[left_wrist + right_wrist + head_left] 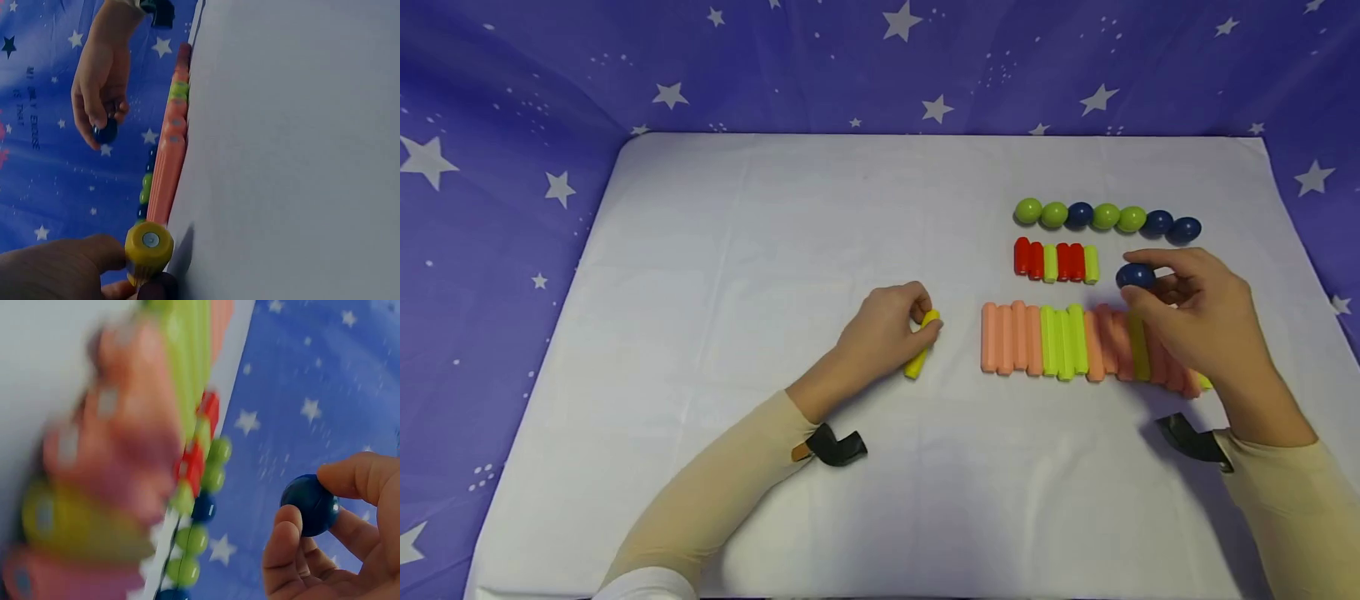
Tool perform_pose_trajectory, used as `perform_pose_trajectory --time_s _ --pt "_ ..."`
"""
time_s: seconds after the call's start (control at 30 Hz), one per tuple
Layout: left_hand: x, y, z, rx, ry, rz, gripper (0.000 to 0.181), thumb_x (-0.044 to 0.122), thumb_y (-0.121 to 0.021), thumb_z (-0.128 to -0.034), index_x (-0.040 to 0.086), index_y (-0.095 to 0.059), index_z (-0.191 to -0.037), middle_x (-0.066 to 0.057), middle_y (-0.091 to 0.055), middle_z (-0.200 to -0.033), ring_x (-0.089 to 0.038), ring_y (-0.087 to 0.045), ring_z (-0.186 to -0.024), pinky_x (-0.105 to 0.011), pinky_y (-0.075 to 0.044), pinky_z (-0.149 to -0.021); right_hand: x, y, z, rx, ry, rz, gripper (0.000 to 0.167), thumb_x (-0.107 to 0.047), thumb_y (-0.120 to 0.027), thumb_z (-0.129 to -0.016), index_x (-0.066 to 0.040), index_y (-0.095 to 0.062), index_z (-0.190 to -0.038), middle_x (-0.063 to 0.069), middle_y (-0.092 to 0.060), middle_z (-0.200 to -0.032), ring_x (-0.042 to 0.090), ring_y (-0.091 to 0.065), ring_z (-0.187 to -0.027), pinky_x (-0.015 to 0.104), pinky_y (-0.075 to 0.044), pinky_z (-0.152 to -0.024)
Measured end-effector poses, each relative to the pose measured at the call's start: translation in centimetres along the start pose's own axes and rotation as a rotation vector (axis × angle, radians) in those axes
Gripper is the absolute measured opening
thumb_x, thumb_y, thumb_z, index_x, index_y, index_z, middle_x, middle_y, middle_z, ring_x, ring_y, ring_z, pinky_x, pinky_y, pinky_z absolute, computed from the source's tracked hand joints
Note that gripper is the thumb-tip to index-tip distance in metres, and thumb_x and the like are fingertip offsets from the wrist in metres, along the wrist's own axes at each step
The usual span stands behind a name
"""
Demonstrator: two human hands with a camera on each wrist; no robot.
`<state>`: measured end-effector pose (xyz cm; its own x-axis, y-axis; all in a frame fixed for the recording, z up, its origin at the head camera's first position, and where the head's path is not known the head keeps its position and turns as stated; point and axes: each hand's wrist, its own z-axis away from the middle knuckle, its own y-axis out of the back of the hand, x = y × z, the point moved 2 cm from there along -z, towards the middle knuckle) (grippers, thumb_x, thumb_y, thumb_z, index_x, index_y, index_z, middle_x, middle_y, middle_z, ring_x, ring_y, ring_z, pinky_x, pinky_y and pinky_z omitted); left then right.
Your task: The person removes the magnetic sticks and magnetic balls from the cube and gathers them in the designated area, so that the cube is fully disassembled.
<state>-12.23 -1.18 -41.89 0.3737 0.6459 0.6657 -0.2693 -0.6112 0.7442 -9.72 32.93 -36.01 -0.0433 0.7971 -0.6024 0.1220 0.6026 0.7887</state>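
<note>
My left hand (891,329) pinches a short yellow faceted rod (922,344) between thumb and fingers, left of the long row; a silvery disc shows in its end in the left wrist view. My right hand (1198,304) is raised over the right part of the long row and pinches a dark blue ball (310,505), slightly oval in the head view, by thumb and fingertips. Below it, the long row of pink and lime rods (1017,337) lies side by side, one yellow rod (1138,346) among them. The hand hides some of the right end.
Beyond the long row lies a shorter row of red and lime rods (1051,261). Farther back runs a line of green and dark blue balls (1105,217). A white cloth (760,217) covers the table, with blue starry fabric (820,75) around it.
</note>
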Motion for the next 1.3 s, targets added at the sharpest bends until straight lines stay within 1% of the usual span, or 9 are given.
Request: perform_pose_trajectory --time_s 0.1,0.2,0.27,0.43,0.53,0.63,0.83,1.03,1.3 --pt "1.4 -1.4 -1.7 -0.013 0.023 0.001 0.02 0.027 -0.069 -0.0902 0.009 -0.06 -0.093 0.002 -0.06 -0.081 -0.01 -0.05 -0.063 -0.02 -0.041 -0.054 1.9 1.4 -1.2 0.009 -0.1 0.058 0.042 -0.029 -0.068 -0.09 -0.02 -0.063 -0.131 0.01 -0.054 -0.119 0.009 -0.051 -0.081 0.01 -0.039 -0.062" --pt "2.3 -2.4 -2.8 -0.007 0.055 0.0 0.024 0.029 -0.07 -0.0902 0.008 -0.058 -0.095 -0.001 -0.057 -0.081 -0.011 -0.05 -0.067 -0.02 -0.041 -0.055 3.7 2.7 -2.7 0.009 -0.155 0.135 0.047 -0.033 -0.066 -0.091 -0.016 -0.06 -0.134 0.013 -0.053 -0.122 0.012 -0.051 -0.082 0.014 -0.038 -0.057" --pt "2.7 -2.9 -3.2 -0.003 0.071 -0.001 0.026 0.03 -0.07 -0.0904 0.007 -0.058 -0.095 -0.002 -0.056 -0.081 -0.012 -0.05 -0.07 -0.021 -0.041 -0.057 5.0 3.5 -3.7 -0.017 -0.174 0.193 0.052 -0.036 -0.064 -0.092 -0.013 -0.056 -0.138 0.019 -0.054 -0.124 0.02 -0.053 -0.087 0.019 -0.039 -0.056" --pt "3.2 -3.3 -3.2 0.012 0.093 0.013 0.027 0.029 -0.07 -0.0901 0.005 -0.058 -0.093 -0.004 -0.055 -0.085 -0.014 -0.051 -0.076 -0.023 -0.044 -0.062 8.1 5.4 -6.1 -0.105 -0.271 0.262 0.063 -0.039 -0.062 -0.092 -0.007 -0.046 -0.144 0.026 -0.054 -0.124 0.036 -0.055 -0.097 0.03 -0.042 -0.054" --pt "3.3 -3.3 -3.0 0.019 0.088 0.02 0.027 0.028 -0.071 -0.0895 0.005 -0.058 -0.093 -0.004 -0.056 -0.087 -0.014 -0.051 -0.077 -0.025 -0.044 -0.065 10.2 6.0 -7.5 -0.165 -0.343 0.255 0.066 -0.042 -0.059 -0.093 -0.003 -0.044 -0.144 0.028 -0.049 -0.127 0.044 -0.051 -0.105 0.041 -0.048 -0.06" --pt "3.3 -3.4 -2.8 0.019 0.073 0.027 0.025 0.027 -0.071 -0.0893 0.005 -0.059 -0.093 -0.004 -0.056 -0.087 -0.014 -0.051 -0.077 -0.024 -0.044 -0.065 12.1 6.3 -8.6 -0.231 -0.389 0.23 0.066 -0.042 -0.056 -0.095 -0.001 -0.042 -0.145 0.03 -0.042 -0.133 0.049 -0.044 -0.111 0.055 -0.047 -0.067" --pt "3.5 -3.6 -2.8 0.027 0.039 0.051 0.022 0.025 -0.069 -0.0898 0.006 -0.06 -0.094 -0.004 -0.057 -0.087 -0.014 -0.051 -0.074 -0.024 -0.044 -0.064 14.5 6.3 -9.9 -0.287 -0.395 0.189 0.065 -0.037 -0.057 -0.095 -0.001 -0.038 -0.145 0.031 -0.038 -0.138 0.049 -0.042 -0.111 0.061 -0.045 -0.071" --pt "3.3 -3.7 -2.6 0.043 0.037 0.072 0.019 0.025 -0.066 -0.0908 0.007 -0.06 -0.094 -0.003 -0.057 -0.087 -0.013 -0.051 -0.072 -0.024 -0.045 -0.062 14.5 5.6 -10.7 -0.286 -0.384 0.19 0.064 -0.035 -0.058 -0.095 0.001 -0.039 -0.145 0.032 -0.039 -0.138 0.049 -0.041 -0.114 0.062 -0.042 -0.083" --pt "3.4 -3.5 -2.7 0.048 0.041 0.1 0.02 0.025 -0.065 -0.0911 0.006 -0.06 -0.095 -0.004 -0.058 -0.089 -0.013 -0.051 -0.073 -0.024 -0.045 -0.063 14.4 5.6 -11.1 -0.281 -0.368 0.196 0.066 -0.032 -0.059 -0.095 0.003 -0.035 -0.146 0.034 -0.038 -0.138 0.05 -0.039 -0.117 0.063 -0.041 -0.083"
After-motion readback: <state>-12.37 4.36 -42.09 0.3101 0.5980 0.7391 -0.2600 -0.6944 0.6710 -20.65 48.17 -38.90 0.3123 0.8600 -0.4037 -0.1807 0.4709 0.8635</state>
